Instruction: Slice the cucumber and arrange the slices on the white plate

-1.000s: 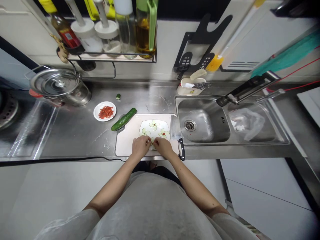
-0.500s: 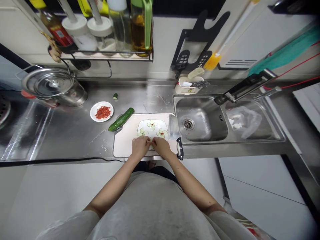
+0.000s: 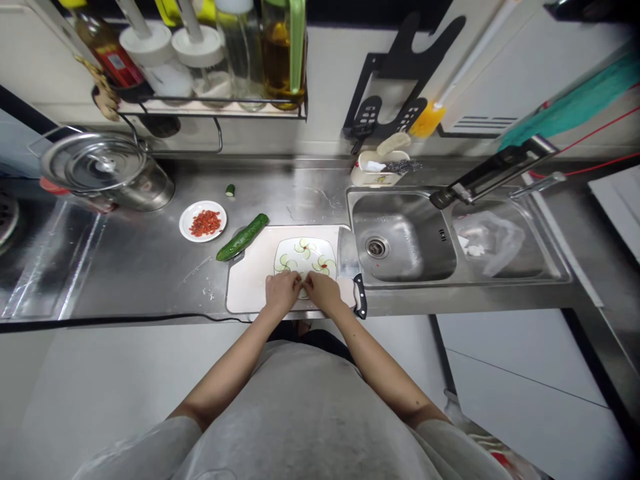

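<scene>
A white square plate [image 3: 320,247] rests on a pale cutting board [image 3: 250,287]. Thin cucumber slices [image 3: 305,248] lie on it in curved pinwheel clusters, with small red bits at the centre of some. Over the plate's near edge, my left hand [image 3: 282,291] and my right hand [image 3: 323,291] meet with fingertips pinched together. Pale green slices show just beneath and between the fingers; what the fingertips grip is too small to make out. Right of the plate, a kitchen knife [image 3: 360,297] lies with its black handle toward me. A whole cucumber [image 3: 243,238] leans across the board's upper left edge.
Chopped red pieces fill a small white dish [image 3: 185,220]; a cucumber end [image 3: 230,191] lies behind it. A lidded steel pot [image 3: 150,190] stands far left. Bottles sit on a rack [image 3: 210,110] above. To the right is a steel sink [image 3: 410,260] with a black faucet [image 3: 480,177].
My hands stay pinched over the plate's near edge, with only slight finger movement. The view has shifted very slightly; the other things stay put.
</scene>
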Available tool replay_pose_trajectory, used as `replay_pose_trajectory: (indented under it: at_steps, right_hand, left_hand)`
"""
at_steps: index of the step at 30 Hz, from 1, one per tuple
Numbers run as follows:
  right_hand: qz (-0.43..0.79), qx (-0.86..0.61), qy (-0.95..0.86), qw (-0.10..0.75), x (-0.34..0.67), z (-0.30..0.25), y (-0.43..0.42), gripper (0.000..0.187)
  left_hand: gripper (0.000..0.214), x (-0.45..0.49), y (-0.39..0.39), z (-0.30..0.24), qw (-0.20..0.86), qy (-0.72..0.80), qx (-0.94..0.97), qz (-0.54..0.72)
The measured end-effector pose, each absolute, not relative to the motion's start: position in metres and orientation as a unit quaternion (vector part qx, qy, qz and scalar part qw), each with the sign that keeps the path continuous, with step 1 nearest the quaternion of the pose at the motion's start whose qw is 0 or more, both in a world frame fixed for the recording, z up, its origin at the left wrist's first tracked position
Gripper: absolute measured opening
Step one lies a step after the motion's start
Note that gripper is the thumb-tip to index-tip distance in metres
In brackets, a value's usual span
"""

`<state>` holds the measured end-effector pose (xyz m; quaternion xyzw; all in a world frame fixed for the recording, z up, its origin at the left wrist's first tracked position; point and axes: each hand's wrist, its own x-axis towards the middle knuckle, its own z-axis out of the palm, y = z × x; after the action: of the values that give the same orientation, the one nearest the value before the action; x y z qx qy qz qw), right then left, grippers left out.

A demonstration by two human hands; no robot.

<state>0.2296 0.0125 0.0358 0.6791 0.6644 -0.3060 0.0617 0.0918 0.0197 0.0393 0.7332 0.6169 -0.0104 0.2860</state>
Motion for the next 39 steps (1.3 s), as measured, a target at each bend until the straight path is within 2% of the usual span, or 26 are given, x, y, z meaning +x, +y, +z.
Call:
replay_pose_trajectory:
  at_steps: [11, 35, 39]
  right_hand:
    - [-0.315, 0.693, 0.647, 0.047, 0.238, 0.046, 0.018, 0.015]
    - [-0.313, 0.682, 0.659, 0.054, 0.230, 0.033, 0.015, 0.017]
    - [-0.328, 0.685, 0.649, 0.038, 0.235, 0.036, 0.017, 0.017]
  left_hand:
    - [0.018, 0.090, 0.022, 0.037, 0.308, 0.629, 0.714, 0.013]
    - [0.017, 0.093, 0.019, 0.039, 0.281, 0.621, 0.732, -0.003]
    - [0.018, 0.093, 0.020, 0.039, 0.306, 0.629, 0.714, 0.005]
